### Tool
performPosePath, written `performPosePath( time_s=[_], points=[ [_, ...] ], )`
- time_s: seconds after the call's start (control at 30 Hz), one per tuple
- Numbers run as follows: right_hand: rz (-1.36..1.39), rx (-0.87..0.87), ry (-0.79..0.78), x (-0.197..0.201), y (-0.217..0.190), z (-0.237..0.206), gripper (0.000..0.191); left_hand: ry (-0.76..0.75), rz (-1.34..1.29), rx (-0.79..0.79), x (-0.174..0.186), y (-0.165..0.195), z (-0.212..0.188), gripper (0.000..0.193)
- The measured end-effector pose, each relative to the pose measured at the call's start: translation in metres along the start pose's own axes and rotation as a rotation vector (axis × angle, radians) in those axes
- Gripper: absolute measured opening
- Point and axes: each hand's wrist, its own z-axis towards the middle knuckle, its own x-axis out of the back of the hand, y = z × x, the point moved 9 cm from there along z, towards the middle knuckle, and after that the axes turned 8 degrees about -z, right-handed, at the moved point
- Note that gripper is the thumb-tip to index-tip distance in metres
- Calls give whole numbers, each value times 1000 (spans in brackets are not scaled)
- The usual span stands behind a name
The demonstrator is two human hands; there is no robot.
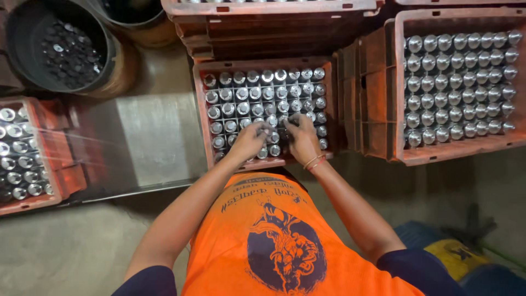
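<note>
Hands meet over the near rows of a red crate (203,109): the left hand (251,140) and right hand (301,137) lie side by side, fingers curled down on the silver-capped bottles (257,93) packed inside; whether either actually grips one I cannot tell. Packed this tightly, a bottle pulled at a slant would likely knock its neighbours. A steel worktop (148,137) lies to the left, a full crate (457,82) to the right, a black tub of caps (66,49) far left; stacked crates crowd the far side.

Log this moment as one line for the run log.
left hand: on bottle tops | right hand: on bottle tops | middle crate: full of capped bottles | more crates left and right
</note>
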Motion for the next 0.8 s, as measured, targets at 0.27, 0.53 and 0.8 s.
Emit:
performPosePath(
  time_s=[0.27,0.53,0.8],
  points=[
    [591,-239,-41,-5,9,-24,19,-248,-74,-236,-37,-3,8,27],
    [123,0,206,-22,40,-26,20,-78,-323,176,-29,-59,15,18],
    [-147,282,88,-36,2,-39,52,70,-421,130,1,-61,13,18]
  ],
)
